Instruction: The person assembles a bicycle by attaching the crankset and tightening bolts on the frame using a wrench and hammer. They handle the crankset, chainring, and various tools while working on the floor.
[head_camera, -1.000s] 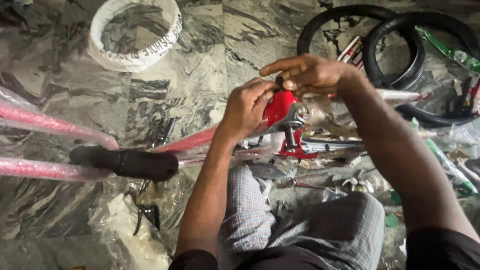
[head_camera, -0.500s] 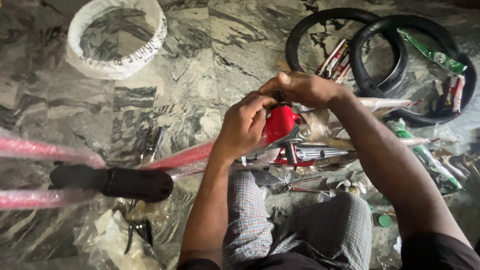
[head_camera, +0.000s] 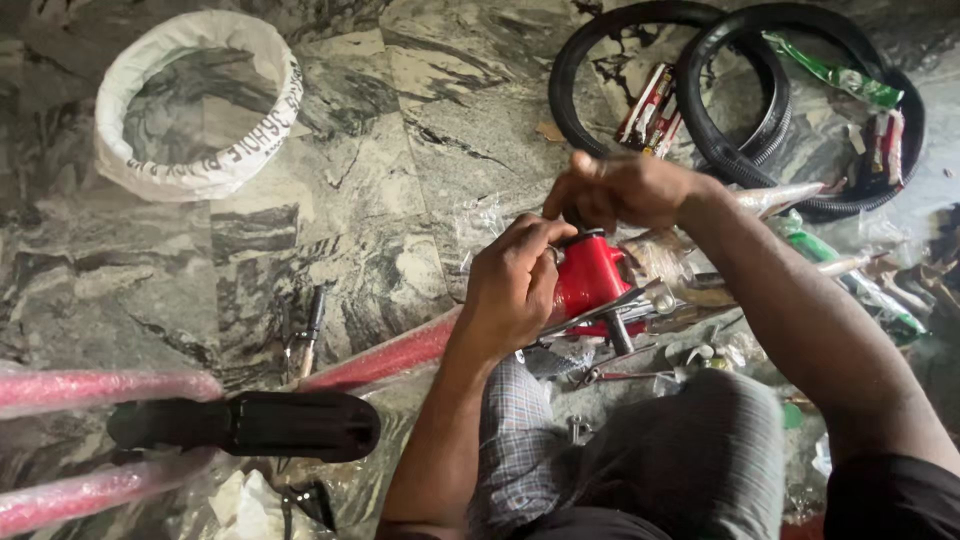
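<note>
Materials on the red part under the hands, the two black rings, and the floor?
Red frame part: looks like glossy painted metal, with bright highlights and hard edges. Black tyres: likely matte rubber, with ribbed tread. Floor: polished stone, probably marble, with grey-green veining and sheen.

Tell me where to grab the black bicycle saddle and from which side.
Grip the black saddle across its narrower left end, coming from above. It lies flat and lengthwise between the two pink-wrapped tubes, so its top is open while the tubes crowd its long sides.
</note>
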